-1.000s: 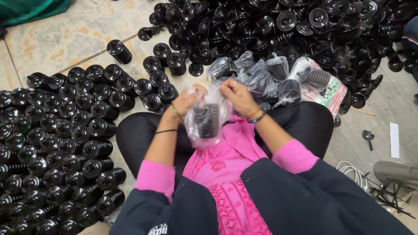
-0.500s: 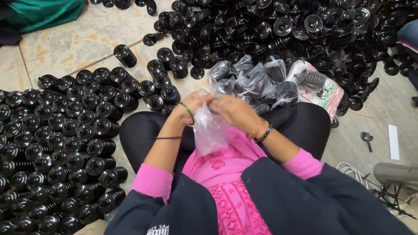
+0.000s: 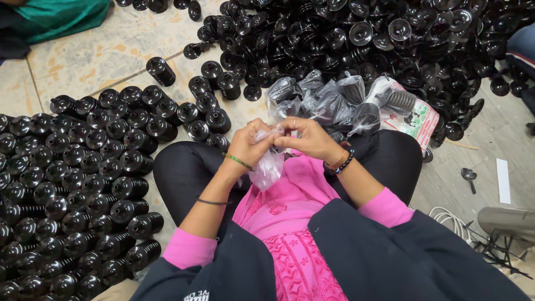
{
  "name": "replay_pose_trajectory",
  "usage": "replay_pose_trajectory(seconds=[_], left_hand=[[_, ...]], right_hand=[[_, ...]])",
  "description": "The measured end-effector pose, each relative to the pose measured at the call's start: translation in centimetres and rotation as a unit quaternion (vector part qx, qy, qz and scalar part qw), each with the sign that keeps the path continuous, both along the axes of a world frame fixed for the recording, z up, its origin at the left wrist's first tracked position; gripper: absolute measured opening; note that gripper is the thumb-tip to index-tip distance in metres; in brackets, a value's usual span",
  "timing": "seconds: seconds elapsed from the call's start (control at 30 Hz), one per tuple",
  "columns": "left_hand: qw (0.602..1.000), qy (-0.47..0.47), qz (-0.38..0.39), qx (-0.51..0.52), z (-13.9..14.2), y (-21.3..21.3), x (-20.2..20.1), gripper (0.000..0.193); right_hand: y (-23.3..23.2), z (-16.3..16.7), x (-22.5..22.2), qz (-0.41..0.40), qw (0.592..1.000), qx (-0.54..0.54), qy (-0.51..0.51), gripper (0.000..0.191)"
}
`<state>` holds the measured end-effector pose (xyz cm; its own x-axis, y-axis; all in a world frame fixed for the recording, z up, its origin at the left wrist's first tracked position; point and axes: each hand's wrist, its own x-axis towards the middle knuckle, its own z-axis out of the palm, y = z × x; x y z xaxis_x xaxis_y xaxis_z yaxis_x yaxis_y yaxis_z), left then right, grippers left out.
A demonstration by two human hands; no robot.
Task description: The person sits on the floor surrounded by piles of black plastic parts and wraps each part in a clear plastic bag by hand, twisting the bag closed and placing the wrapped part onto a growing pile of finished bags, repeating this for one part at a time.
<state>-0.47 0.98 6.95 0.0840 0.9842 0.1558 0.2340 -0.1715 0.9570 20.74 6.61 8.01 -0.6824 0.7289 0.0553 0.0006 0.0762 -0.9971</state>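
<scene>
A small clear plastic bag [image 3: 268, 165] hangs crumpled over the lap, just above the pink tunic [image 3: 290, 223], its mouth gathered up at the fingertips of both hands; whether anything sits inside it, the folds do not let me tell; the left hand [image 3: 249, 146] pinches the bag's top edge between thumb and forefinger, fingers curled in, a green bangle [image 3: 237, 161] at the wrist and a thin dark band [image 3: 212, 202] further up the forearm; the right hand [image 3: 310, 139] meets it from the other side, fingertips pressed together on the same bit of film, a ring on one finger and a beaded bracelet [image 3: 343, 163] at the wrist; the two hands touch at the bag's mouth, right in the middle of the view; just beyond them, resting against the black-trousered knee [image 3: 390, 156], lies a cluster of filled bags [image 3: 329, 100], each holding a black ribbed part and knotted at the top, with a printed packet [image 3: 418, 120] just beside them; behind that spreads a big loose heap of black plastic parts [image 3: 356, 39]; to the person's left, rows of black ribbed parts [image 3: 72, 184] stand close-packed on the tiled floor [image 3: 100, 50]; a green cloth [image 3: 61, 17] shows at the far corner; off to the right, well apart from the hands, a small spoon [image 3: 468, 175] and a white strip [image 3: 503, 181] lie on the floor, with a coil of white cable [image 3: 446, 218] near the knee.
</scene>
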Motion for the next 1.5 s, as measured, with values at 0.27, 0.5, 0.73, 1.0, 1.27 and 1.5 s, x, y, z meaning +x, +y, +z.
replay_pose_trajectory(seconds=[0.27, 0.5, 0.73, 1.0, 1.27, 1.5], left_hand=[[0.971, 0.110, 0.203, -0.054, 0.5, -1.7, 2.0, 0.025], [0.964, -0.169, -0.084, -0.188, -1.0, 1.4, -1.4, 0.017], [0.905, 0.311, 0.098, 0.274, 1.2, -2.7, 1.4, 0.030], [0.963, 0.164, 0.128, 0.174, 1.6, -1.8, 2.3, 0.020], [0.992, -0.117, 0.017, -0.037, -1.2, -0.8, 0.9, 0.014], [0.902, -0.388, 0.053, -0.181, -3.2, 0.7, 0.8, 0.013]], right_hand=[[-2.1, 2.4, -1.1, -0.118, 0.886, 0.380, -0.238, 0.009], [-2.2, 2.2, -1.2, -0.083, 0.904, 0.416, -0.050, 0.007], [-2.1, 0.1, -1.3, -0.113, 0.972, 0.201, -0.037, 0.008], [-1.4, 0.6, -1.1, -0.107, 0.928, 0.332, -0.127, 0.010], [-1.4, 0.7, -0.9, -0.092, 0.899, 0.415, -0.105, 0.011], [-2.5, 0.3, -1.7, -0.153, 0.934, 0.321, -0.025, 0.026]])
